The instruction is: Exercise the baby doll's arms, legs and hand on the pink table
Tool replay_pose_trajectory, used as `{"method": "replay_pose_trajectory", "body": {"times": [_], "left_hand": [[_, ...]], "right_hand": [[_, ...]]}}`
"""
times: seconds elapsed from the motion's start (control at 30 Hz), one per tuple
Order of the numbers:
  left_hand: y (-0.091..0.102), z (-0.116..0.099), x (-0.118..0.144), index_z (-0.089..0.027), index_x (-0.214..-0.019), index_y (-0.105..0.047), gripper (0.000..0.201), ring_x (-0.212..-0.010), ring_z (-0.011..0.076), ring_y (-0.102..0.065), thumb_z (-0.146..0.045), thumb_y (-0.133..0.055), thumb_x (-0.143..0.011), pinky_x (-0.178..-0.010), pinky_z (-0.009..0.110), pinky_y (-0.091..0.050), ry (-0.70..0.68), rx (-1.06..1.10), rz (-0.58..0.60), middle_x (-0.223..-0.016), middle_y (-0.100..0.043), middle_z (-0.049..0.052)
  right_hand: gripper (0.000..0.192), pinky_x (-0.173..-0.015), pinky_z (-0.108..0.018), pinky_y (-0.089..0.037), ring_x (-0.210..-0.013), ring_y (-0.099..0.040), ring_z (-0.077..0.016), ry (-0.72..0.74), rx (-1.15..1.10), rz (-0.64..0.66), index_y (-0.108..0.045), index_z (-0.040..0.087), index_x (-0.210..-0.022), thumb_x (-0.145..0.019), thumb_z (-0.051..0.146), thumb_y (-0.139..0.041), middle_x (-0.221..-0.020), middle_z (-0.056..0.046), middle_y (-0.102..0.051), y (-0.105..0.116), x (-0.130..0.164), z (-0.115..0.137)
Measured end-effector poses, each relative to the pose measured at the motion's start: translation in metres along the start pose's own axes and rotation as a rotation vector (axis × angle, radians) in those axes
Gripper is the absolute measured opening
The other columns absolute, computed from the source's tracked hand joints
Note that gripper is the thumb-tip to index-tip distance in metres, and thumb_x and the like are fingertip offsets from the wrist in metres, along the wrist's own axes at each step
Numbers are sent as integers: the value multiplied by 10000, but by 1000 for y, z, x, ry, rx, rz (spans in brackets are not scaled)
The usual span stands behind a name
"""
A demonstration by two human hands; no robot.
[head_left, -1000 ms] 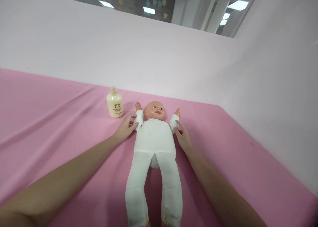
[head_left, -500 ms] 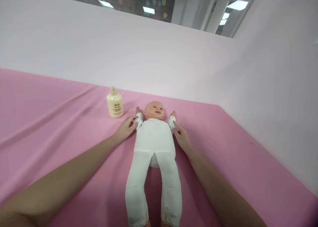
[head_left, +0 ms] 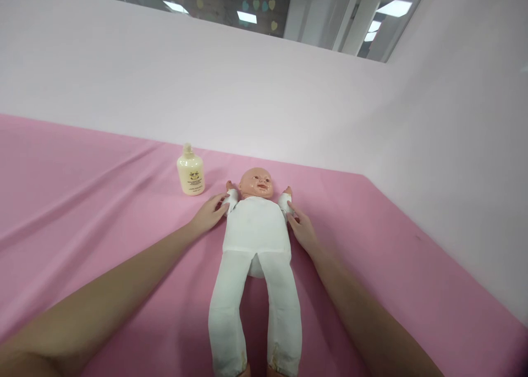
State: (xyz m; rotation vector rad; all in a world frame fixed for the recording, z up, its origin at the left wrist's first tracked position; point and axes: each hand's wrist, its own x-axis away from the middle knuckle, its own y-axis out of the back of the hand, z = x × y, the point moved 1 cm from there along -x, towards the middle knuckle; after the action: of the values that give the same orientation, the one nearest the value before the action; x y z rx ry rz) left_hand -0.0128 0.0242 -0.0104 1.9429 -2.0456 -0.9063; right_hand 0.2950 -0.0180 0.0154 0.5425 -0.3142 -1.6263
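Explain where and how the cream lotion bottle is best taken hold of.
Grip the lotion bottle around its wide rounded body, coming from the near side, probably with the left hand closest. It stands upright on the pink sheet, and its narrow cap offers less hold.

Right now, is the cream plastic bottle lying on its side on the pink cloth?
No, the cream plastic bottle stands upright on the pink cloth, cap up, beside the doll.

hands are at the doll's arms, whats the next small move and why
Probably close each hand around the doll's nearer sleeve. The left hand and right hand lie open, fingertips just touching the short white sleeves, neither with a grip. The doll lies face up on the pink sheet, so a light hold seems needed before moving its arms.
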Motion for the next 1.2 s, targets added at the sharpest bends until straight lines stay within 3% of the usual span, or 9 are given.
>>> {"method": "replay_pose_trajectory", "body": {"times": [0.3, 0.57, 0.83, 1.2], "left_hand": [[1, -4, 1, -185, -1259, -557, 492, -1119, 262, -583, -453, -442, -863, -984, 399, -444, -29, -3, 8, -1272, -606, 98], [3, -4, 3, -212, -1341, -457, 562, -1007, 268, -621, -497, -465, -856, -894, 408, -480, -15, 17, 83, -1184, -640, 94], [4, -5, 5, -248, -1352, -423, 586, -959, 243, -640, -498, -504, -829, -871, 381, -491, 35, 83, 97, -1197, -633, 61], [3, -5, 5, -242, -1335, -403, 609, -942, 229, -624, -480, -576, -802, -860, 388, -494, -8, 229, 92, -1133, -637, 65]], "right_hand": [[562, -714, -343, -442, -652, -492, -165, 11, -1, 0, -479, 244, -1395, -849, 380, -483, -704, 10, -576, 0, 1, -2], [565, -763, -355, -483, -748, -579, -170, -10, -78, -1, -473, 286, -1379, -824, 377, -519, -966, -22, -662, 0, 1, 0], [579, -765, -365, -498, -724, -585, -165, -1, -73, 7, -463, 289, -1382, -813, 373, -536, -992, -21, -674, 2, 2, 2], [528, -792, -336, -507, -804, -609, -150, 22, -285, 55, -486, 311, -1308, -787, 277, -564, -1157, -21, -628, 0, 2, 2]]}}
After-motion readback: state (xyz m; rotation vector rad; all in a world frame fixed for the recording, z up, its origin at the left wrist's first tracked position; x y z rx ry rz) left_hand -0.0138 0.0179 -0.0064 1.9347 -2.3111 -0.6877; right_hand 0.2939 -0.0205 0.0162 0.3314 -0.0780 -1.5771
